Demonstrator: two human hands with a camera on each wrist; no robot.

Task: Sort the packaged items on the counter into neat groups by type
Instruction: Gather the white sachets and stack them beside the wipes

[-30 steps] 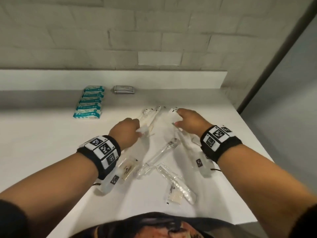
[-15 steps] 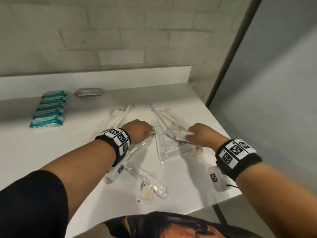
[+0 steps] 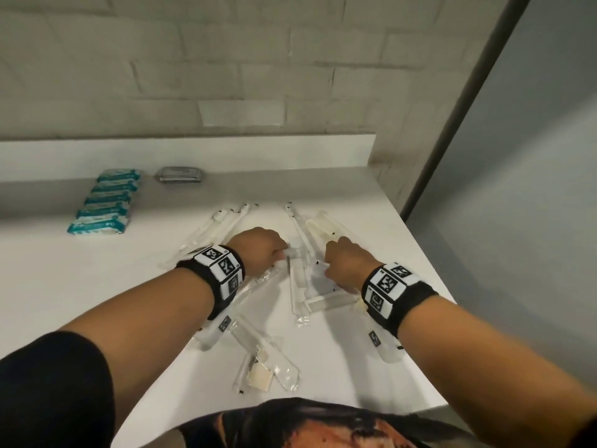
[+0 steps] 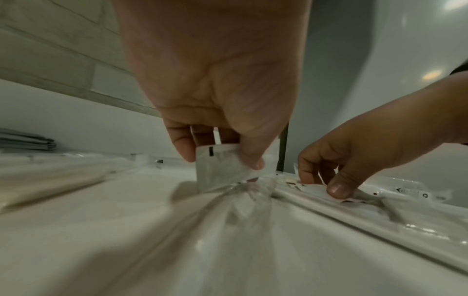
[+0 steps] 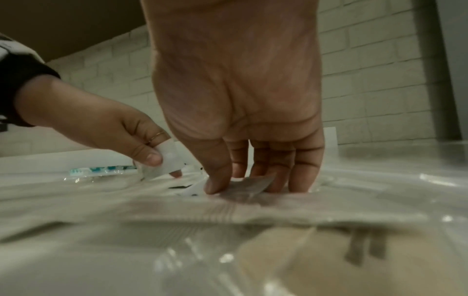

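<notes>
A white worktop [image 3: 97, 286] holds scattered clear-wrapped toiletries, placed here relative to the person's two hands at its centre. Nearest the viewer, below the hands, lies a clear packet with a beige pad [image 3: 260, 376] inside. Just beside the right wrist lies a wrapped white comb [image 3: 326, 301]. The left hand [image 3: 258, 253] pinches the white end flap of a clear sleeve [image 4: 217, 166] between thumb and curled fingers, lifting it off the worktop. The right hand [image 3: 345, 263] pinches the edge of another flat clear packet [image 5: 243, 185], thumb in front and curled fingers behind; its small black print is too blurred to read. Beyond the hands lie wrapped toothbrushes [image 3: 223, 221]. Far left of them sits a neat row of teal-and-white packets [image 3: 103, 202], their lettering illegible, with a grey packet [image 3: 179, 173] beside the row's far end.
</notes>
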